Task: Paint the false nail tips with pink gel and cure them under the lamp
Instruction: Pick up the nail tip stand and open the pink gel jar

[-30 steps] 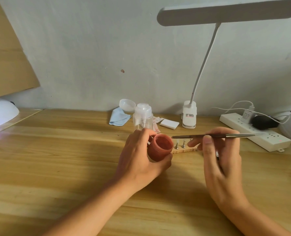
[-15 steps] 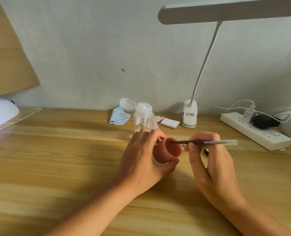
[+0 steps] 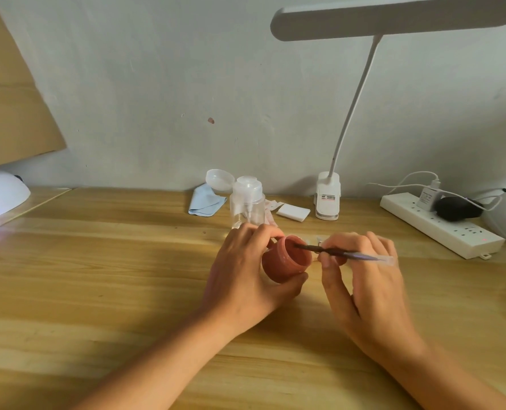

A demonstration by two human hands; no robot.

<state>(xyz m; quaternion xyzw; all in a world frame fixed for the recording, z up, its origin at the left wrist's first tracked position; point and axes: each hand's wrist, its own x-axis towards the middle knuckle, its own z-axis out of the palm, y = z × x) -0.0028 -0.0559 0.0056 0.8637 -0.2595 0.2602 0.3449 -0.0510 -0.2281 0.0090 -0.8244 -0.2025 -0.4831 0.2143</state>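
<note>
Dipping a brush into a pot of pink gel

Two bare forearms reach forward from the bottom edge over a pale wooden table [image 3: 103,291]. The left hand [image 3: 245,279] grips a small round pot of dusty-pink gel [image 3: 278,263], fingers curled over its far side and thumb pressed under its near side. The pot is lifted and tilted so that its open mouth faces right. The right hand [image 3: 364,285] is just beside it. Its thumb and fingertips pinch a thin brush with a dark front and a clear handle [image 3: 349,253]. The brush lies nearly level, and its tip sits inside the mouth of the pot. The false nail tips cannot be made out behind the hands.

Just beyond the hands stands a clear plastic pump bottle with a white top [image 3: 247,202], its round lid flipped open to the left. A folded pale blue cloth [image 3: 205,201] lies left of the bottle and a small stack of white pads [image 3: 292,213] lies right of it. Next to the pads is the white clip base of a desk lamp [image 3: 328,199], whose thin neck rises to a long flat head overhead.

Farther right, a white power strip [image 3: 441,229] holds a white plug and a black adapter [image 3: 455,208]. At the far left edge a white domed curing lamp [image 3: 0,193] glows purple underneath. A sheet of brown cardboard [image 3: 12,99] leans above it against the grey wall.
</note>
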